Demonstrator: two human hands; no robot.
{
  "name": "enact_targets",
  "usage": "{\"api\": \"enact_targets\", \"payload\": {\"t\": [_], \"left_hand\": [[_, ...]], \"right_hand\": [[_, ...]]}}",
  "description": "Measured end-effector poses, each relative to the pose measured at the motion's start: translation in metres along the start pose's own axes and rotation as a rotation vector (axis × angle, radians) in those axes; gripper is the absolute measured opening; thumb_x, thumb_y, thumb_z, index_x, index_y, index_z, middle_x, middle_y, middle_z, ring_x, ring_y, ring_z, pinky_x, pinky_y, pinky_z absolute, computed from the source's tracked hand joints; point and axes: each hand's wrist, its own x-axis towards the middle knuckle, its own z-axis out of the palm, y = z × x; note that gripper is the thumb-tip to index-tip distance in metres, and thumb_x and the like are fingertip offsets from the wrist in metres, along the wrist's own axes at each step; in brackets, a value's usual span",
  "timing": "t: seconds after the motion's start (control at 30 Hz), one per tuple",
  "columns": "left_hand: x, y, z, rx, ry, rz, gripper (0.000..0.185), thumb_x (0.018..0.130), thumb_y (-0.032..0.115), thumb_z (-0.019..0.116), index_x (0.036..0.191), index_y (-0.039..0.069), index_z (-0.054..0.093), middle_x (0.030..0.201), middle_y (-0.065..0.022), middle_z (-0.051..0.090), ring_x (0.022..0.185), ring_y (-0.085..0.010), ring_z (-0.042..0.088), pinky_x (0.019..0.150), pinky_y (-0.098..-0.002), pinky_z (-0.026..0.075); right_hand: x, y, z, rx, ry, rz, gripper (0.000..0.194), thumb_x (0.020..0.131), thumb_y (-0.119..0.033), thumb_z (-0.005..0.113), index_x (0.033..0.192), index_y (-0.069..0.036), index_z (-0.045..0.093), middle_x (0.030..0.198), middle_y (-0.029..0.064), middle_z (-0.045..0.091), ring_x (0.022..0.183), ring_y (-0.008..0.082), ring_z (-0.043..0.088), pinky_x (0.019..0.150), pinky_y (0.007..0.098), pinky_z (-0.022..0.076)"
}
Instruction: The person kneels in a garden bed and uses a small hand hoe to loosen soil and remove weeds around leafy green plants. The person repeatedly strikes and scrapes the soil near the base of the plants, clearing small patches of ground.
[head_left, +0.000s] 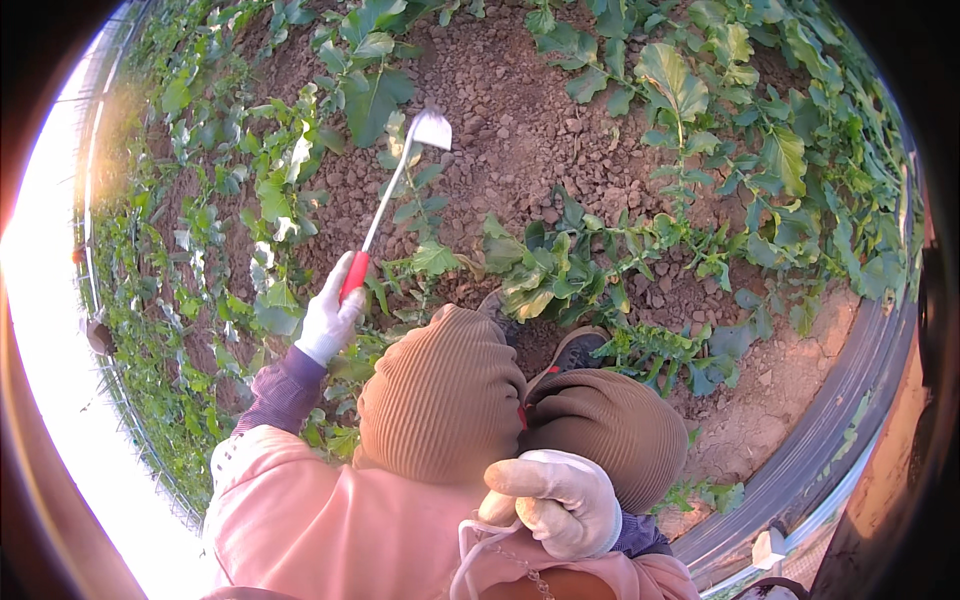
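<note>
My left hand (330, 319), in a white work glove, is closed around the red handle (355, 276) of a small hand hoe. The hoe's metal shaft slants up and away to a pale, slightly blurred blade (433, 130), which appears above the crumbly soil beside leafy plants. Close to my chest, my right hand (559, 502) wears a white glove with tan, soiled fingertips. Its fingers are curled near the white drawstring (469, 551) of a pink top; whether they pinch the cord I cannot tell.
My bent knees in brown ribbed trousers (442, 397) fill the lower middle, a dark shoe (579, 349) beyond them. A leafy plant (559, 262) grows right before my feet. Dense greens (787, 157) stand on both sides of bare clods (517, 142). Black plastic sheeting (817, 420) edges the right.
</note>
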Motion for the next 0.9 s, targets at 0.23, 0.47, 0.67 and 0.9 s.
{"api": "enact_targets", "payload": {"t": [0.23,0.47,0.67,0.9], "left_hand": [[-0.056,-0.026,-0.04,0.019,-0.145,-0.623,0.061,0.095,0.019,0.054,0.15,0.019,0.03,0.099,-0.0136,0.066,0.066,-0.0207,0.063,0.05,-0.0289,0.051],[-0.016,-0.095,0.006,0.08,-0.21,-0.314,0.061,0.092,0.014,0.054,0.149,0.016,0.033,0.09,-0.0044,0.061,0.066,-0.0103,0.054,0.064,-0.0256,0.048],[-0.012,-0.102,0.025,-0.053,-0.052,-0.212,0.058,0.093,0.023,0.056,0.146,0.017,0.036,0.099,-0.0188,0.065,0.078,-0.0252,0.065,0.074,-0.0353,0.051],[-0.065,-0.163,0.001,0.306,-0.277,-0.282,0.06,0.094,0.027,0.054,0.148,0.022,0.03,0.092,-0.0234,0.067,0.082,-0.0356,0.067,0.073,-0.0398,0.051]], "right_hand": [[-0.005,-0.001,0.0,0.014,0.022,0.025,0.045,0.084,0.006,0.048,0.129,0.001,0.055,0.087,0.0126,0.069,0.067,0.0229,0.064,0.063,0.0316,0.0511],[-0.002,0.004,0.001,-0.001,-0.02,-0.015,0.044,0.085,0.004,0.048,0.128,0.005,0.053,0.088,0.0148,0.069,0.066,0.0222,0.064,0.062,0.0308,0.0508],[0.004,0.01,0.007,0.02,0.006,-0.06,0.04,0.087,0.003,0.047,0.127,0.006,0.054,0.087,0.0159,0.069,0.068,0.0225,0.066,0.064,0.0301,0.0521],[0.001,0.003,0.013,0.065,0.122,-0.002,0.038,0.089,0.002,0.047,0.126,0.004,0.056,0.087,0.013,0.069,0.064,0.0171,0.064,0.06,0.0276,0.0508]]}}
